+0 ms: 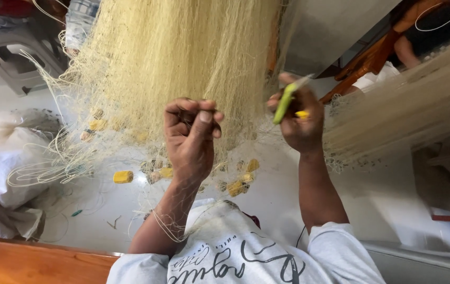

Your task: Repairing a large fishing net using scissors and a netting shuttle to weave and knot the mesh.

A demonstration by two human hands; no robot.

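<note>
Hands are seen from above, raised in front of a hanging mass of pale yellow fishing net (pixel 183 58). The left hand (pixel 191 139) is closed into a loose fist, with strands of the net pinched between thumb and fingers. Just beside it, level with that pinch, the right hand (pixel 301 123) is closed around a slim green netting needle (pixel 286 102), which is held tilted, its tip angled upward toward the net. Below both grips, yellow floats (pixel 123 176) tied into the net are spread over a white floor (pixel 277 194). Loose strands are draped over the left forearm. A white plastic stool (pixel 17 63) is seen beyond the left grip
</note>
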